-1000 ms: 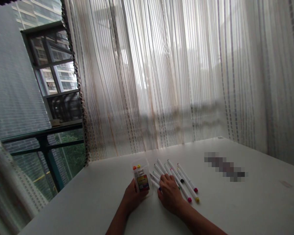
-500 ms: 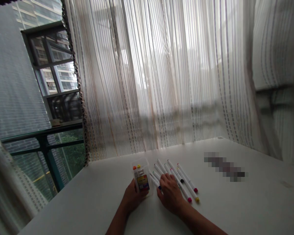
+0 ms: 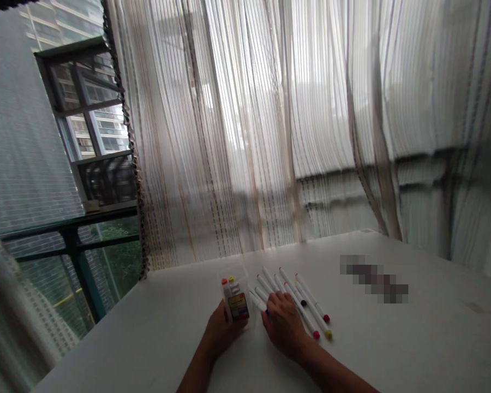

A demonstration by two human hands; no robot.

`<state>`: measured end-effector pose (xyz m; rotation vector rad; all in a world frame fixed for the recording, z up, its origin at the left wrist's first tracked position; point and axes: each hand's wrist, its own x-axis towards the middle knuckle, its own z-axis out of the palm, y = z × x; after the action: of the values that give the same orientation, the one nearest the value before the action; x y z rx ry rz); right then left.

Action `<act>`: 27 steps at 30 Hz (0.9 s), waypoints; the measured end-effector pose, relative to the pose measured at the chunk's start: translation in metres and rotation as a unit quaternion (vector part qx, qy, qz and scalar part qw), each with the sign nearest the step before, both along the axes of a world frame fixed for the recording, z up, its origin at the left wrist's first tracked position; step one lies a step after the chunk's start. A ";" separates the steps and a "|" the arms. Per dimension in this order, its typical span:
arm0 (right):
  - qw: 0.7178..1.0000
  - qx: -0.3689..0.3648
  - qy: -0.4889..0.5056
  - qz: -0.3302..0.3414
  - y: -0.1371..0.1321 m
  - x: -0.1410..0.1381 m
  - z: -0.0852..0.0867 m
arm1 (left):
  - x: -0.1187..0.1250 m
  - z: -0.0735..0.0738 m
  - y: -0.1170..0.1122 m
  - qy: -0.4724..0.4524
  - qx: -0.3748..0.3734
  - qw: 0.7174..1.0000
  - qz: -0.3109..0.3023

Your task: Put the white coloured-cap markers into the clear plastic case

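Note:
My left hand (image 3: 219, 330) grips a clear plastic marker box (image 3: 237, 297) that stands upright on the white table (image 3: 393, 338), with two markers, orange- and yellow-capped, inside it. My right hand (image 3: 284, 322) lies flat over a row of several white markers (image 3: 306, 303) spread on the table just right of the box. Its fingers rest on the markers nearest the box. Coloured caps show at the marker ends: red, yellow, magenta and black.
Striped sheer curtains (image 3: 270, 125) hang behind the table and billow inward on the right. On the left an open window (image 3: 85, 131) with a dark railing looks onto buildings. A blurred patch (image 3: 374, 278) lies on the table to the right of the markers.
The curtain on the right has swung inward and lifted. Both hands have stayed almost still at the box and markers.

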<state>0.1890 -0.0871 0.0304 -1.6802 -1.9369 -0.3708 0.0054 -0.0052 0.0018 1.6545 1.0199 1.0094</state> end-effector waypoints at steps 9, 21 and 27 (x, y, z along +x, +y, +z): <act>0.998 0.054 0.020 0.007 0.003 0.003 -0.005 | -0.002 0.001 -0.001 0.022 0.020 1.000 0.008; 0.992 0.087 0.084 0.020 0.007 0.012 -0.008 | 0.001 0.002 -0.005 -0.005 -0.001 1.000 0.013; 0.991 0.095 0.088 0.026 0.005 0.013 -0.007 | 0.003 0.004 -0.007 -0.004 -0.003 1.000 0.019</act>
<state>0.2019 -0.0818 0.0236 -1.4859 -1.7557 -0.3622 0.0081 -0.0119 0.0059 1.6300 1.0521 1.0363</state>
